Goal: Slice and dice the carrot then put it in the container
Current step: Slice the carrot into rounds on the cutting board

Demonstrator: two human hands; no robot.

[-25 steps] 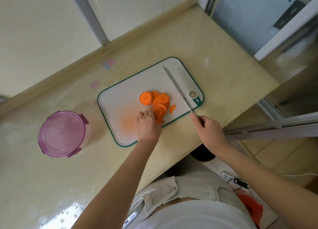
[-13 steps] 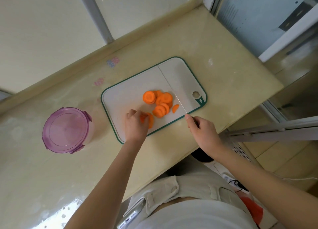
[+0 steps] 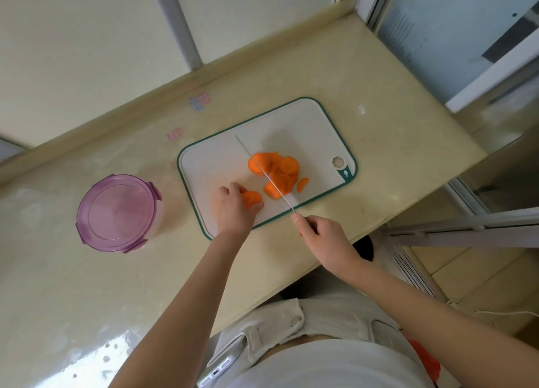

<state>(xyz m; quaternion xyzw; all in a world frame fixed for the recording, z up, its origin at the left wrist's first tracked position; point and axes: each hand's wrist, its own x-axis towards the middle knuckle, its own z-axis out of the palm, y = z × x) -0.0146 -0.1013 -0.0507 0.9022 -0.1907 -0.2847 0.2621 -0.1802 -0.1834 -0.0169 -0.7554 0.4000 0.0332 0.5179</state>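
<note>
Head view looked straight down on the whole thing. The left grip (image 3: pixel 233 210) was curled over a small stack (image 3: pixel 252 199) of carrot rounds at the near edge of the cutting board (image 3: pixel 210 166), fingertips and thumb pinching them in place. The right grip (image 3: pixel 323 236) was wrapped round the knife (image 3: pixel 265 173), one finger stretched forward toward the blade. The blade ran away from that grip, over the main pile (image 3: pixel 281 167) of slices just beyond the two grips. Couldn't tell if the edge was touching the pile or hanging over it.

The container (image 3: pixel 116 212) stood on the bench (image 3: pixel 379 154), well off to the outer side of the left grip. Its purple lid (image 3: pixel 116 183) was clipped on, so I reckoned no carrot had gone in yet.

To me the slicing looked done and dicing was the step in hand. Doing it well:
- Lay a few rounds flat, because a tall stack will slide.
- Tuck the left fingertips back so the knuckles face the blade.
- Cut into strips, then turn and go across.
- Leave the tip down on the board and rock, rather than chopping from height.
- That lid has to come off before anything gets scooped in.

As for writing, nothing was readable. The green tab on the board, beyond the right grip, had a little white emblem (image 3: pixel 345 173) too small to make out. Two pastel stickers (image 3: pixel 199 102) sat on the bench far beyond the left grip, with no legible words on them.
</note>
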